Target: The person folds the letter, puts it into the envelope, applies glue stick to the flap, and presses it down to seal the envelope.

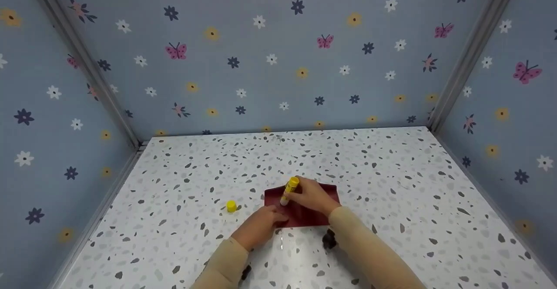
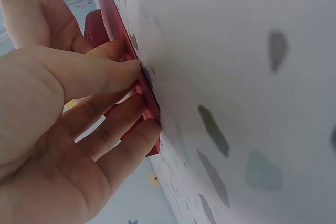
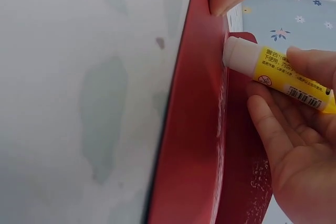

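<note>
A dark red paper envelope [image 1: 304,217] lies on the speckled table, its long edge toward me. My right hand [image 1: 315,196] holds a yellow glue stick [image 1: 290,189] between thumb and fingers, tilted, its white end down against the red paper. In the right wrist view, the white end of the glue stick [image 3: 244,56] touches the paper near a fold streaked with whitish marks. My left hand [image 1: 261,223] rests on the envelope's near left part. Seen from the left wrist, its fingertips [image 2: 152,129] press along the red edge, with the thumb beside them.
A yellow cap [image 1: 231,206] stands on the table to the left of the envelope. Flower-patterned panels [image 1: 278,62] rise at the back and both sides of the table [image 1: 196,158]. Dark wrist gear [image 1: 329,239] shows beneath the right sleeve.
</note>
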Demonstrator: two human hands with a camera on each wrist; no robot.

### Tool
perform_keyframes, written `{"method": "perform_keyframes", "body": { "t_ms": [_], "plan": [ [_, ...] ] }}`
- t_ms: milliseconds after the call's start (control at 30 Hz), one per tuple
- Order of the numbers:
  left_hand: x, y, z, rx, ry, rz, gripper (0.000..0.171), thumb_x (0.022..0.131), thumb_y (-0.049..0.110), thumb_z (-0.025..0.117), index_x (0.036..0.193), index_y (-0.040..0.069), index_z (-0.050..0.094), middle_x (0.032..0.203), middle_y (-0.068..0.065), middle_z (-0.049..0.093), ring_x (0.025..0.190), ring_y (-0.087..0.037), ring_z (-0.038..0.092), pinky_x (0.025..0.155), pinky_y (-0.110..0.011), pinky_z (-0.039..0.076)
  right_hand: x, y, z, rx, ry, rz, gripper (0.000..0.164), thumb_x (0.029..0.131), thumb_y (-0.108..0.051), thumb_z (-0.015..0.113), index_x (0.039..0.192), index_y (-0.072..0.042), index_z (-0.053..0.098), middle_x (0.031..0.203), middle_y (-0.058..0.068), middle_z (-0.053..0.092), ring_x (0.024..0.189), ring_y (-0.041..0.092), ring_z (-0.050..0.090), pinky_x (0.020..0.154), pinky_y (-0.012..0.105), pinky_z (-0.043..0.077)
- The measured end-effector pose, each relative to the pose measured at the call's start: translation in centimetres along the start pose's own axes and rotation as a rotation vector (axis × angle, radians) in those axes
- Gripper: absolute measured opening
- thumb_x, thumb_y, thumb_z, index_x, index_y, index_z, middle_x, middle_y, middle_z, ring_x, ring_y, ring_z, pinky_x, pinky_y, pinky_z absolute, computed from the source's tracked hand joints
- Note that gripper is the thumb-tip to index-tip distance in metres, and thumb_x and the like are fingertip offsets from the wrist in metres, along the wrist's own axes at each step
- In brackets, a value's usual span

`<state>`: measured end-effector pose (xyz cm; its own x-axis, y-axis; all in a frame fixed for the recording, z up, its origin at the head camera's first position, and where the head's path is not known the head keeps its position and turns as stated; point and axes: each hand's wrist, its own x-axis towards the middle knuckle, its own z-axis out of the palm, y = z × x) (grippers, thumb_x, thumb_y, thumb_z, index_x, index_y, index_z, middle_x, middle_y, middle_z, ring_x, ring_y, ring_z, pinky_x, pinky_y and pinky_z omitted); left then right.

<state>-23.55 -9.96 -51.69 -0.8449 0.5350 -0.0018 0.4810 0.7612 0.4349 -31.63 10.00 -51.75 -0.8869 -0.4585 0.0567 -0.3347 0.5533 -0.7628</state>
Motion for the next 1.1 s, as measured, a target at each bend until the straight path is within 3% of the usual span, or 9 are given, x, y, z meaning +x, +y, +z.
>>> {"method": "perform_keyframes", "body": {
  "t_ms": [100,500,1100],
  "plan": [
    [-0.2,0.1,-0.1,0.028,0.018,0.021,0.03,0.097,0.002,0.062,0.122,0.014,0.074,0.118,-0.003,0.066,0.113,-0.021,0.06,0.099,-0.037,0.049,-0.1,0.2,-0.2,-0.006,0.003,-0.025,0.024,0.095,-0.03,0.071,0.113,-0.015,0.064,0.105,-0.004,0.065,0.098,0.018,0.058,0.099,0.041,0.047],
    [-0.2,0.2,-0.1,0.018,-0.012,-0.031,0.032,0.098,0.003,0.061,0.125,0.017,0.072,0.121,-0.005,0.065,0.115,-0.024,0.06,0.101,-0.04,0.048,-0.9,1.2,-1.1,0.003,0.01,0.05,0.031,0.094,-0.033,0.072,0.118,-0.016,0.064,0.113,-0.002,0.066,0.11,0.02,0.059,0.104,0.045,0.043],
    [-0.3,0.1,-0.2,0.046,-0.019,-0.025,0.034,0.098,0.004,0.061,0.128,0.019,0.071,0.114,-0.009,0.064,0.104,-0.024,0.061,0.094,-0.04,0.052,-1.8,2.8,-2.5,0.164,0.016,0.102,0.036,0.09,-0.036,0.075,0.117,-0.014,0.066,0.111,0.0,0.064,0.109,0.022,0.057,0.105,0.048,0.04]
  ]
}}
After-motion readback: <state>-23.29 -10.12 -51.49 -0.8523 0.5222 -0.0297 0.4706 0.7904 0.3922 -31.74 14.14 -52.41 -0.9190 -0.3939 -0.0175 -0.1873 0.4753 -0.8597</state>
